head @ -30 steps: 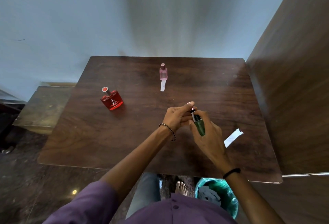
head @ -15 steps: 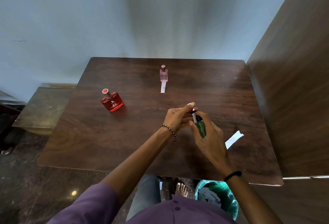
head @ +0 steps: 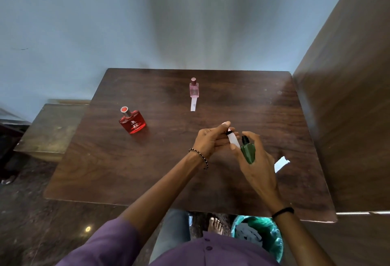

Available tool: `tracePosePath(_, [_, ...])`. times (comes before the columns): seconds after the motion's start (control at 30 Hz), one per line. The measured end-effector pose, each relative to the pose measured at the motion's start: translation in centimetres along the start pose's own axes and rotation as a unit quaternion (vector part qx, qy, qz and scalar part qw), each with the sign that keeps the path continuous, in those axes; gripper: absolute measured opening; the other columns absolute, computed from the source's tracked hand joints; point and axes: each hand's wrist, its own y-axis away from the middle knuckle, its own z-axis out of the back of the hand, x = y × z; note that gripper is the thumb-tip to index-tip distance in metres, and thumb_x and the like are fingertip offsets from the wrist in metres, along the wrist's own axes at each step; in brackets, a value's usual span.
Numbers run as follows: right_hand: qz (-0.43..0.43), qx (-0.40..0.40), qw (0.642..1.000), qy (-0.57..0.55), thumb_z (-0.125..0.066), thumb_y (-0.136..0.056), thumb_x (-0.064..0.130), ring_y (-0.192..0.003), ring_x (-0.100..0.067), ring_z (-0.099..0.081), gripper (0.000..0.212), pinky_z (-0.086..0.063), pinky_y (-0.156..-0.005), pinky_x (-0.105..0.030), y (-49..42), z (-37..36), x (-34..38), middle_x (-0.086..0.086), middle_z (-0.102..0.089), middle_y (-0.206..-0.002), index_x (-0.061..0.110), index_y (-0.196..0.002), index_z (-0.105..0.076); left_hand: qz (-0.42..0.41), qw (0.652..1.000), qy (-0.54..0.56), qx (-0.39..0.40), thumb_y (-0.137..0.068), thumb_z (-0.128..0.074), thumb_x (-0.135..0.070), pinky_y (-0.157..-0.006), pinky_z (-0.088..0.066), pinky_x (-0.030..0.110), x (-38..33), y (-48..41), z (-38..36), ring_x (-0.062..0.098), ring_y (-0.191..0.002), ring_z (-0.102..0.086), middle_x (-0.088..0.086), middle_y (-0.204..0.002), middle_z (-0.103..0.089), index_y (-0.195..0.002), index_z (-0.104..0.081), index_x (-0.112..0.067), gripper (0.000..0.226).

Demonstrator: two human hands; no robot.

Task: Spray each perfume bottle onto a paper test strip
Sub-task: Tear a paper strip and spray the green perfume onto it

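Observation:
My right hand (head: 256, 166) grips a small green perfume bottle (head: 248, 152) with a black sprayer, held above the table. My left hand (head: 209, 140) pinches a white object (head: 233, 139), a cap or a strip end, just left of the sprayer. A red perfume bottle (head: 132, 122) stands at the left of the table. A pink bottle (head: 194, 88) stands at the back with a white paper strip (head: 193, 104) lying in front of it. Another white strip (head: 281, 163) lies to the right, partly hidden by my right hand.
The dark wooden table (head: 147, 170) meets a brown wooden panel (head: 348, 118) on its right. A low bench (head: 50, 126) stands to the left. A green-lined bin (head: 272, 236) with paper in it sits below the table's near edge, beside a bare foot (head: 214, 224).
The two hands have drawn slightly apart. The white piece now shows between them, held by my left hand away from the bottle's black sprayer.

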Motion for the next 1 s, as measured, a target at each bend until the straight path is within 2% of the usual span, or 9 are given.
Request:
tracePosePath(0.13, [0.027, 0.01, 1.0, -0.003, -0.061, -0.094, 0.048, -0.094, 0.019, -0.057, 0.031, -0.04, -0.074, -0.001, 0.2, 0.3, 0.3, 0.029, -0.062, -0.104, 0.048, -0.121, -0.047, -0.004, 1.0, -0.03, 0.002, -0.093, -0.065, -0.03, -0.083, -0.059, 0.034, 0.2, -0.2, 0.1, 0.032, -0.101, -0.071, 0.022, -0.105, -0.074, -0.105, -0.072, 0.006, 0.039])
tracePosePath(0.2, [0.047, 0.008, 0.999, 0.007, -0.064, -0.093, 0.046, -0.097, 0.013, -0.06, 0.035, -0.042, -0.081, -0.002, 0.2, 0.0, 0.2, 0.026, -0.064, -0.112, 0.042, -0.126, -0.051, -0.006, 0.999, -0.044, 0.006, -0.092, -0.066, -0.033, -0.081, -0.056, 0.035, 0.5, -0.3, 0.0, 0.033, -0.1, -0.07, 0.022, -0.106, -0.073, -0.103, -0.073, 0.004, 0.039])
tracePosePath(0.33, [0.061, -0.002, 0.998, 0.031, -0.061, -0.093, 0.049, -0.093, -0.013, -0.068, 0.045, -0.058, -0.08, -0.032, 0.0, -1.0, -0.6, 0.003, -0.07, -0.108, 0.036, -0.135, -0.051, -0.007, 0.999, -0.044, -0.002, -0.092, -0.066, -0.031, -0.064, -0.054, 0.024, 0.7, -0.1, -0.4, 0.028, -0.092, -0.071, 0.022, -0.104, -0.073, -0.108, -0.071, 0.007, 0.042])
tracePosePath(0.4, [0.068, 0.003, 0.996, 0.06, -0.056, -0.094, 0.052, -0.088, -0.018, -0.068, 0.048, -0.059, -0.075, -0.037, -0.1, -1.3, -1.0, -0.001, -0.07, -0.102, 0.035, -0.139, -0.048, -0.008, 0.999, -0.044, -0.003, -0.092, -0.066, -0.029, -0.063, -0.056, 0.022, 0.7, 0.0, -0.6, 0.025, -0.089, -0.07, 0.02, -0.102, -0.072, -0.11, -0.068, 0.011, 0.044])
tracePosePath(0.53, [0.061, -0.01, 0.996, 0.067, -0.051, -0.094, 0.057, -0.082, -0.018, -0.067, 0.044, -0.058, -0.07, -0.036, -0.3, -1.3, -1.0, -0.001, -0.069, -0.095, 0.037, -0.133, -0.049, -0.01, 0.998, -0.052, -0.014, -0.091, -0.068, -0.03, -0.067, -0.056, 0.023, 0.9, -0.2, -0.6, 0.023, -0.086, -0.071, 0.022, -0.106, -0.073, -0.107, -0.071, 0.008, 0.042])
tracePosePath(0.63, [0.064, -0.005, 0.997, 0.051, -0.056, -0.095, 0.053, -0.089, -0.014, -0.067, 0.044, -0.058, -0.077, -0.032, -0.3, -1.0, -0.9, 0.002, -0.068, -0.103, 0.039, -0.136, -0.048, -0.01, 0.999, -0.048, -0.02, -0.09, -0.068, -0.032, -0.069, -0.056, 0.028, 0.8, -0.2, -0.6, 0.021, -0.083, -0.072, 0.018, -0.099, -0.075, -0.105, -0.072, 0.006, 0.041])
tracePosePath(0.8, [0.087, 0.009, 0.992, 0.092, -0.057, -0.095, 0.05, -0.08, -0.016, -0.067, 0.045, -0.057, -0.07, -0.031, -0.3, -1.0, -1.5, 0.001, -0.069, -0.094, 0.034, -0.136, -0.049, -0.006, 0.998, -0.056, -0.014, -0.09, -0.069, -0.034, -0.065, -0.055, 0.027, 1.1, -0.5, -0.6, 0.019, -0.076, -0.071, 0.016, -0.093, -0.074, -0.104, -0.073, 0.006, 0.043])
tracePosePath(0.9, [0.033, 0.001, 0.999, 0.02, -0.06, -0.094, 0.048, -0.08, 0.0, -0.065, 0.032, -0.048, -0.068, -0.01, -0.3, -0.4, -0.6, 0.011, -0.069, -0.094, 0.034, -0.123, -0.053, -0.005, 0.998, -0.052, -0.018, -0.09, -0.069, -0.033, -0.065, -0.056, 0.024, 1.2, -0.5, -0.8, 0.016, -0.066, -0.068, 0.016, -0.094, -0.074, -0.101, -0.074, 0.005, 0.039])
tracePosePath(1.0, [-0.076, 0.022, 0.991, -0.11, -0.061, -0.093, 0.053, -0.074, -0.008, -0.064, 0.032, -0.051, -0.064, -0.022, -0.3, 0.2, -0.4, 0.008, -0.067, -0.09, 0.042, -0.121, -0.048, -0.007, 0.999, -0.029, -0.013, -0.092, -0.067, -0.028, -0.069, -0.059, 0.027, 0.9, -0.5, -1.0, 0.021, -0.076, -0.074, 0.019, -0.094, -0.074, -0.098, -0.073, 0.004, 0.033])
